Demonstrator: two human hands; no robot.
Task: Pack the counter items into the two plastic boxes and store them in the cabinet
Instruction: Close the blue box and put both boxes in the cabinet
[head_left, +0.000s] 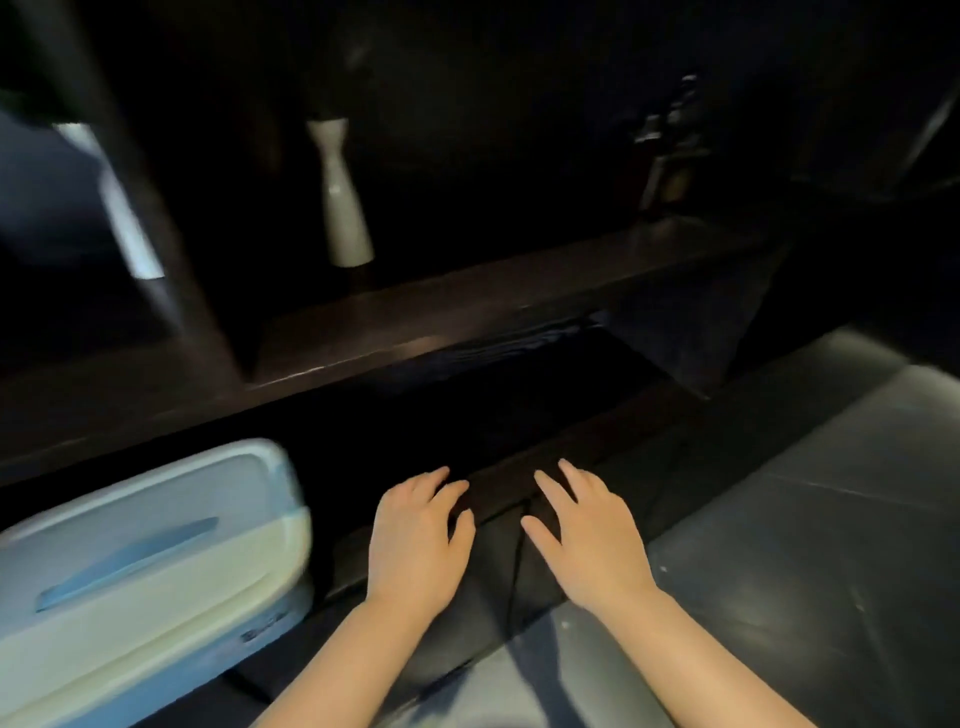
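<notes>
A pale plastic box (140, 577) with a blue lid and a blue handle sits at the lower left, its lid on. My left hand (415, 540) and my right hand (587, 540) lie flat, fingers spread, on the dark top edge of a cabinet door or drawer front (498, 493). Neither hand holds anything. Beyond the hands the dark cabinet opening (467, 405) is too dim to see into. A second box is not in view.
A dark shelf (467, 312) runs across above the opening. On it stand a white slender vase (343, 208) and, at the right, a dim bottle-like item (670, 156). Grey floor tiles (810, 493) lie at the right.
</notes>
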